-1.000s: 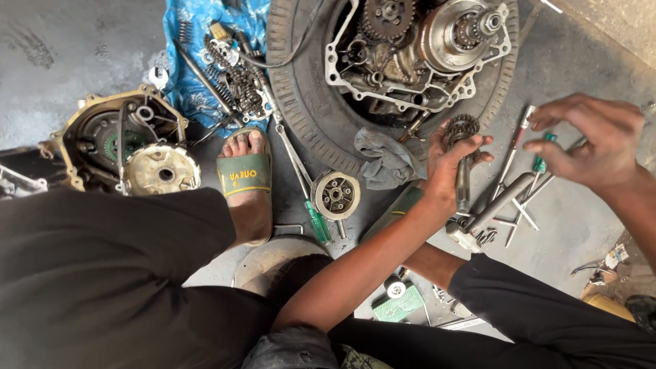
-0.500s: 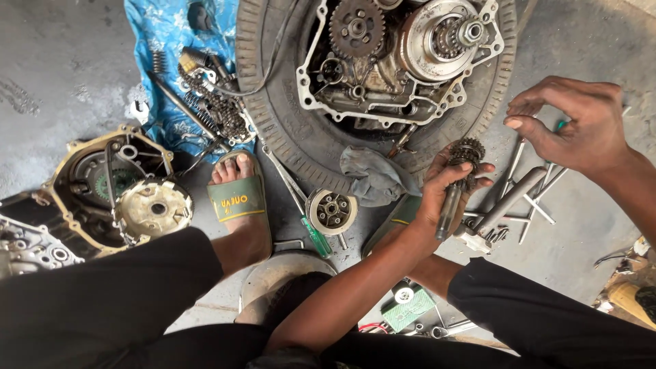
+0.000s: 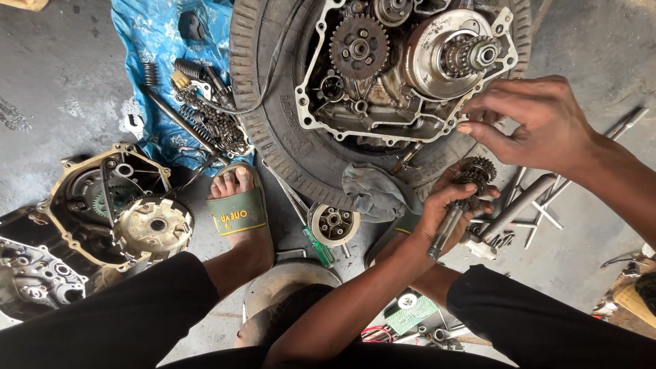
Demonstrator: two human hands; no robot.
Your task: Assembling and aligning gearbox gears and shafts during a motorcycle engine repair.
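Right now your left-hand fingers [image 3: 456,198] are wrapping tight round a gear shaft [image 3: 459,205], thumb over the top, gear cluster poking out above the fist and the plain steel end sticking down and left below it. Your left hand [image 3: 447,212] is hovering just off the lower right rim of the tyre [image 3: 273,130], over the loose spanners and rods [image 3: 526,205] on the concrete floor [image 3: 55,82].

Your right hand [image 3: 540,126] is hanging above it with fingers loosely curled and narrow, tips pointing left at the edge of the open engine crankcase [image 3: 403,75]; I can't tell if it's pinching something small or holding nothing.

Handling call: that shaft looks like solid steel, so heavy for its size, fully rigid, and likely oily, so slippery. The gear teeth are giving bite but edges are sharp; gripping the smooth shaft just below the gears, as you're doing, looks best.

Further out: a grey rag [image 3: 376,191] is lying on the tyre, a green-handled screwdriver [image 3: 316,242] and a small round clutch part [image 3: 333,224] are sitting just beside your sandalled foot [image 3: 236,212], and the removed engine cover [image 3: 109,205] is lying well apart at left.
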